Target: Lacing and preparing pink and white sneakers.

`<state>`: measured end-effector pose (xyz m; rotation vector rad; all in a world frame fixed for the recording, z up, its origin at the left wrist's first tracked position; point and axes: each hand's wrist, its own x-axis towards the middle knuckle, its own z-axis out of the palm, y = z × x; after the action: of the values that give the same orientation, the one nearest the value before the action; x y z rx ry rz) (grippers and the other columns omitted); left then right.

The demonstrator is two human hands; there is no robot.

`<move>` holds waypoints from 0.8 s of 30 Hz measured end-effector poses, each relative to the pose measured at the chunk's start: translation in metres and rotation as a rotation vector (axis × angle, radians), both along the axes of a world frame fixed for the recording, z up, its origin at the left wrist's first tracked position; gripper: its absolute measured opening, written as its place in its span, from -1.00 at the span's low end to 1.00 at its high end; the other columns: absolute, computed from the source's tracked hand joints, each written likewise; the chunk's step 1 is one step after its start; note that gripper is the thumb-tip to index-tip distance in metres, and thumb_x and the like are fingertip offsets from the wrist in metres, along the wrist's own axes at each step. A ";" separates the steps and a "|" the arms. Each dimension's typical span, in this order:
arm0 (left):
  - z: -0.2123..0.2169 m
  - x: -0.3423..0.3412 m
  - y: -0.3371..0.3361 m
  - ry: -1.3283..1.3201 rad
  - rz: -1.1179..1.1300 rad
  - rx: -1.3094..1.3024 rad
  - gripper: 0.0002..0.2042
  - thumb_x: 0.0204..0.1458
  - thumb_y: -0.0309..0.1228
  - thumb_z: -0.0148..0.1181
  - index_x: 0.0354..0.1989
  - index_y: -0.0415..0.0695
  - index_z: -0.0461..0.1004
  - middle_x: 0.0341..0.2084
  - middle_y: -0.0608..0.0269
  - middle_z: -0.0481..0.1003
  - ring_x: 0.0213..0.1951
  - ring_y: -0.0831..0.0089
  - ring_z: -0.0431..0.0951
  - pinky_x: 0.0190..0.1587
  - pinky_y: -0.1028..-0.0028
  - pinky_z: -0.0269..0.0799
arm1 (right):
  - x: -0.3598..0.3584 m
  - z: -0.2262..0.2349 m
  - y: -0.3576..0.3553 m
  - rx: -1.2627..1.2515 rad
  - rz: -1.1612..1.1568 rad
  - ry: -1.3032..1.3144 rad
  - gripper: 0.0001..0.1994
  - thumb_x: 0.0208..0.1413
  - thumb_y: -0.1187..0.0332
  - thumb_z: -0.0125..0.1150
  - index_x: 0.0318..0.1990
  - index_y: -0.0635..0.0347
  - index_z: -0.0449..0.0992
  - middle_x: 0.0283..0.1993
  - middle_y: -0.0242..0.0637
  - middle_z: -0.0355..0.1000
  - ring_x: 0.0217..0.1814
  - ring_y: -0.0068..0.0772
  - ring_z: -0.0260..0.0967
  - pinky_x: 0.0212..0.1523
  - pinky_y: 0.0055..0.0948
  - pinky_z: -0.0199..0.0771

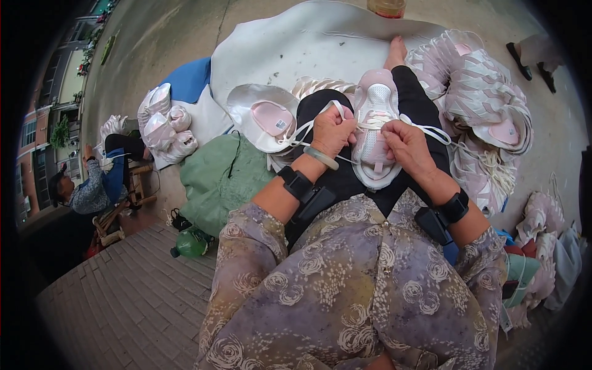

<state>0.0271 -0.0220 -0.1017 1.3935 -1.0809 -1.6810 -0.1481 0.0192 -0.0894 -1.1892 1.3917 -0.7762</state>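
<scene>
A white and pink shoe upper lies along my lap between my black-trousered legs, its rounded toe pointing away from me. White shoelace crosses its middle, with loose ends trailing out to both sides. On the left edge of the upper, my left hand is closed in a pinch on the lace. My right hand is closed too, fingers bent at the lacing on the right edge; its fingertips partly hide what they grip. Left of my knee rests another white upper with a pink lining.
Stacked white and pink uppers stand at the right, with laced ones below. A white sheet spreads ahead. To the left are a green cloth bag, a green bottle and more uppers; another person sits beyond.
</scene>
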 end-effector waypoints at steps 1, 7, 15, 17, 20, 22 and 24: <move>-0.001 -0.001 0.000 0.002 0.001 0.000 -0.93 -0.18 -0.56 0.07 -0.56 -0.16 0.30 -0.76 0.36 0.36 -0.77 0.67 0.34 -0.77 0.70 0.18 | 0.004 -0.002 -0.001 -0.212 0.044 0.125 -0.91 -0.10 0.41 0.02 -0.46 0.22 0.40 -0.60 -0.19 0.33 -0.58 -0.30 0.32 -0.52 -0.44 0.30; -0.005 -0.004 0.003 -0.047 0.048 -0.079 -0.94 -0.18 -0.57 0.05 -0.55 -0.18 0.29 -0.76 0.36 0.35 -0.76 0.65 0.34 -0.73 0.66 0.23 | 0.022 -0.001 -0.005 -0.297 0.120 0.441 -0.91 -0.22 0.42 0.06 -0.51 0.22 0.41 -0.57 -0.14 0.37 -0.50 -0.16 0.35 -0.46 -0.35 0.33; -0.008 -0.005 0.005 -0.133 0.010 -0.191 -0.95 -0.16 -0.54 0.06 -0.52 -0.16 0.32 -0.72 0.40 0.35 -0.70 0.71 0.34 -0.68 0.71 0.21 | 0.031 -0.005 -0.012 -0.163 0.143 0.565 -0.90 -0.22 0.41 0.05 -0.53 0.23 0.44 -0.56 -0.06 0.37 -0.44 -0.07 0.36 -0.38 -0.24 0.34; -0.019 -0.003 0.004 -0.193 -0.005 -0.279 -0.95 -0.17 -0.54 0.06 -0.51 -0.17 0.33 -0.72 0.41 0.35 -0.69 0.71 0.33 -0.67 0.70 0.22 | 0.033 -0.009 -0.008 -0.194 0.053 0.505 -0.89 -0.23 0.41 0.08 -0.51 0.22 0.45 -0.53 -0.08 0.39 -0.44 -0.08 0.36 -0.38 -0.27 0.35; -0.021 -0.004 -0.001 -0.323 -0.051 -0.430 -0.94 -0.19 -0.54 0.07 -0.51 -0.17 0.33 -0.72 0.40 0.34 -0.69 0.71 0.30 -0.64 0.68 0.22 | 0.032 -0.019 -0.006 -0.161 -0.006 0.370 -0.87 -0.25 0.40 0.10 -0.47 0.19 0.46 -0.51 -0.11 0.40 -0.44 -0.11 0.37 -0.38 -0.31 0.35; -0.019 -0.003 -0.002 -0.392 -0.080 -0.497 -0.94 -0.20 -0.54 0.07 -0.51 -0.17 0.34 -0.72 0.40 0.34 -0.69 0.70 0.29 -0.64 0.67 0.23 | 0.033 -0.026 -0.004 -0.166 -0.037 0.336 -0.86 -0.25 0.39 0.11 -0.46 0.18 0.47 -0.52 -0.15 0.40 -0.46 -0.16 0.37 -0.40 -0.36 0.35; -0.016 -0.001 -0.003 -0.424 -0.089 -0.581 -0.92 -0.22 -0.53 0.09 -0.51 -0.17 0.34 -0.70 0.39 0.34 -0.68 0.69 0.29 -0.62 0.65 0.24 | 0.033 -0.032 -0.003 -0.173 -0.068 0.301 -0.85 -0.25 0.39 0.11 -0.44 0.17 0.47 -0.54 -0.18 0.40 -0.49 -0.22 0.37 -0.41 -0.41 0.34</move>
<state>0.0260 -0.0247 -0.1179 1.3390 -1.7223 -1.0074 -0.1151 0.0164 -0.1217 -1.4448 1.6428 -0.8015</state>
